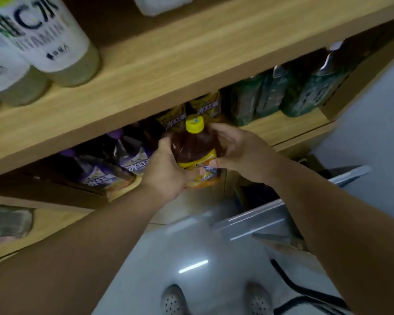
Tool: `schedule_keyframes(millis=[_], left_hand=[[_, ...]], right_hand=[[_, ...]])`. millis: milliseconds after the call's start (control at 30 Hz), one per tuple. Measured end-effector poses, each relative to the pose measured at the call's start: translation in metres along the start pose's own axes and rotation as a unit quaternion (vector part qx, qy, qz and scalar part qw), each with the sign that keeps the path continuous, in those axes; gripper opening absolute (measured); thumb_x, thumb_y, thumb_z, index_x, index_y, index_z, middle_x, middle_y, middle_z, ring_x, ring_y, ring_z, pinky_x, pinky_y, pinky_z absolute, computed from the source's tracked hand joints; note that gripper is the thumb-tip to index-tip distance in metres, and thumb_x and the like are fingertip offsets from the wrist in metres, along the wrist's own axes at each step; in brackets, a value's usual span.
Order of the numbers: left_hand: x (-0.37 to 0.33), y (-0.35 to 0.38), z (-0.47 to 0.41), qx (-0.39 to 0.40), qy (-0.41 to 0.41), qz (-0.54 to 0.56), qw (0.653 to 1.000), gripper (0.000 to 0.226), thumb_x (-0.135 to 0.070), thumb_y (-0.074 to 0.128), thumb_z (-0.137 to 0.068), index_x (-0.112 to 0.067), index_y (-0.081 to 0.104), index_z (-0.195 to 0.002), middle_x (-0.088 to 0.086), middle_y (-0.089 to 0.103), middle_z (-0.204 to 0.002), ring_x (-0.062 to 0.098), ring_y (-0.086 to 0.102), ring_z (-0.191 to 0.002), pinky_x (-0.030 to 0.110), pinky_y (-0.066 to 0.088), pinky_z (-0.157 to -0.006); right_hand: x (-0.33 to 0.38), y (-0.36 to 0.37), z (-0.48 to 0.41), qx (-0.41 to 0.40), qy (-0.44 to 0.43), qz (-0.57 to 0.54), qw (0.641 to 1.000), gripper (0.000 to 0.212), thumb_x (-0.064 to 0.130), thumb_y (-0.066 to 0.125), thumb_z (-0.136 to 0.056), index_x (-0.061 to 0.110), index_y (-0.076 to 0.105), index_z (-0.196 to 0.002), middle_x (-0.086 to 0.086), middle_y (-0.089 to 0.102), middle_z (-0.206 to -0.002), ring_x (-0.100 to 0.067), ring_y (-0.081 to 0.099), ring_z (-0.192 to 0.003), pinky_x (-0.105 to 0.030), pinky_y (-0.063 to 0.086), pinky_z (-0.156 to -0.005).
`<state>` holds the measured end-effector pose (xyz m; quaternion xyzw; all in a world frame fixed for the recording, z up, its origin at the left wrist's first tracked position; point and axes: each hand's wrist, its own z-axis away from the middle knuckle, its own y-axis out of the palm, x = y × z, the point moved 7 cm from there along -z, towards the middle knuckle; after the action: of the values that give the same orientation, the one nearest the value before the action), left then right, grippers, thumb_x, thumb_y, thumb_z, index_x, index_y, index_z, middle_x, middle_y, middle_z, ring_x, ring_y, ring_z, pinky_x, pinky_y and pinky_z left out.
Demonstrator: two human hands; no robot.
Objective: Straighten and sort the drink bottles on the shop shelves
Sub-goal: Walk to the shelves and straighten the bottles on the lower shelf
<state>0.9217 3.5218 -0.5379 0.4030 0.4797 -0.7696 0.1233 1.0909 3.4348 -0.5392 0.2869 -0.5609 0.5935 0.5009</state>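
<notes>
Both hands — left [166,169], right [239,148] — wrapped round the tea bottle [197,153] just off the lower shelf [282,130] front; shoved in crooked, it'd likely topple the purple bottles [123,160] beside it.

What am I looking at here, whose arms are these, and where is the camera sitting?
There is no machine here. The one picture comes from a camera worn on a person's head, looking down along their bare arms at wooden shop shelves. The left hand and right hand both grip a yellow-capped bottle of dark drink just in front of the lower shelf. Behind it stand yellow-labelled bottles, with purple-capped bottles to its left and green bottles to its right. White vitamin water bottles stand higher up. The person's shoes show at the bottom.
</notes>
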Motion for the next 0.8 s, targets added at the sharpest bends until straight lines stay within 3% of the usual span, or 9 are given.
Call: schedule_keyframes(millis=[67,167,300,400,500,633,733,800], left_hand=[[0.010,0.004,-0.009,-0.026,0.006,0.019,0.999,0.101,-0.027,0.098,-0.061,-0.027,0.041,-0.144,-0.006,0.066,-0.123,0.018,0.064,-0.119,0.043,0.053,-0.103],[0.025,0.009,-0.015,-0.052,0.011,0.058,0.997,0.101,-0.042,0.095,-0.055,-0.039,0.041,-0.140,-0.012,0.068,-0.125,0.010,0.064,-0.120,0.042,0.054,-0.104],[0.034,0.012,-0.015,-0.072,0.000,0.101,0.992,0.089,-0.023,0.095,-0.068,-0.037,0.043,-0.139,-0.019,0.067,-0.122,0.001,0.064,-0.118,0.038,0.052,-0.107],[0.028,0.010,-0.003,-0.125,-0.013,0.068,0.990,0.087,-0.036,0.092,-0.073,-0.032,0.043,-0.145,-0.020,0.069,-0.117,-0.001,0.065,-0.110,0.025,0.052,-0.098],[0.024,0.010,0.018,-0.184,-0.048,0.040,0.981,0.063,-0.039,0.082,-0.083,-0.024,0.056,-0.139,-0.015,0.072,-0.097,0.003,0.065,-0.093,0.025,0.053,-0.085],[0.029,0.012,0.030,-0.228,-0.077,0.122,0.963,0.032,-0.032,0.068,-0.095,-0.019,0.069,-0.124,0.002,0.075,-0.107,0.005,0.067,-0.088,0.027,0.053,-0.086],[0.037,0.013,0.029,-0.217,-0.119,0.229,0.942,0.038,-0.035,0.061,-0.090,-0.021,0.068,-0.125,0.003,0.074,-0.112,0.021,0.070,-0.105,0.046,0.055,-0.098],[0.032,0.019,0.029,-0.167,-0.114,0.300,0.932,0.038,-0.015,0.059,-0.096,-0.020,0.063,-0.133,0.003,0.071,-0.125,0.021,0.064,-0.120,0.038,0.050,-0.105]], right_hand=[[-0.005,0.003,-0.005,-0.013,-0.016,0.013,1.000,0.089,0.014,0.085,-0.081,0.029,0.040,-0.156,0.020,0.055,-0.135,0.005,0.062,-0.108,-0.022,0.051,-0.098],[-0.010,0.010,-0.008,-0.028,-0.029,0.004,0.999,0.084,0.015,0.081,-0.086,0.030,0.038,-0.157,0.030,0.051,-0.129,0.018,0.059,-0.105,-0.012,0.048,-0.096],[-0.014,0.021,-0.013,-0.073,-0.030,0.002,0.997,0.078,0.025,0.079,-0.088,0.030,0.041,-0.155,0.022,0.054,-0.137,-0.005,0.063,-0.118,-0.029,0.051,-0.105],[-0.018,0.032,-0.010,-0.115,-0.028,-0.024,0.993,0.067,0.035,0.077,-0.082,0.034,0.053,-0.145,0.012,0.069,-0.131,-0.007,0.069,-0.114,-0.041,0.056,-0.101],[-0.021,0.040,-0.009,-0.144,-0.020,0.006,0.989,0.059,0.052,0.068,-0.079,0.032,0.062,-0.134,0.009,0.077,-0.114,-0.009,0.072,-0.107,-0.043,0.059,-0.093],[-0.023,0.048,-0.019,-0.159,-0.002,0.015,0.987,0.062,0.059,0.063,-0.076,0.032,0.061,-0.132,0.009,0.077,-0.112,-0.012,0.072,-0.106,-0.043,0.059,-0.092],[-0.020,0.051,-0.025,-0.168,0.007,0.001,0.986,0.059,0.049,0.070,-0.081,0.030,0.060,-0.136,0.008,0.075,-0.118,-0.011,0.070,-0.111,-0.043,0.058,-0.097],[-0.020,0.052,-0.029,-0.175,0.017,-0.012,0.984,0.048,0.038,0.075,-0.083,0.026,0.066,-0.129,0.008,0.076,-0.113,-0.009,0.071,-0.107,-0.044,0.058,-0.096]])
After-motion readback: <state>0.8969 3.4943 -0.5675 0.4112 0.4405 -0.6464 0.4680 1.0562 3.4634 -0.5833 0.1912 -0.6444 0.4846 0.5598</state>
